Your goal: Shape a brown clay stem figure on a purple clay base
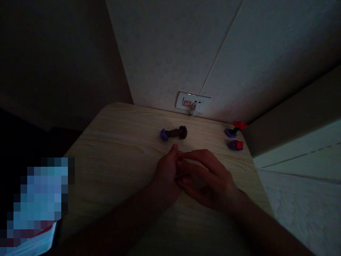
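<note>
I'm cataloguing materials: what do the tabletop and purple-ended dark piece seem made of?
Tabletop: wood or wood-look laminate, pale, fairly matte; wavy grain shows.
Purple-ended dark piece: perhaps modelling clay, dull, from its lumpy shape; dim light leaves plastic possible.

Very dim overall, nearly black along the left edge, somewhat paler on the wall (170, 53) and the counter (128, 137). Brightest at lower left, on a bluish screen (44, 240) mostly hidden under coarse mosaic blocks. Faintly glinting along the rim of the socket plate (191, 97). Sunk in soft shadow beneath the hands (217, 177) and forearms (262, 217). Grainy and soft, short on fine detail, stretched toward the edges as through a wide lens
</note>
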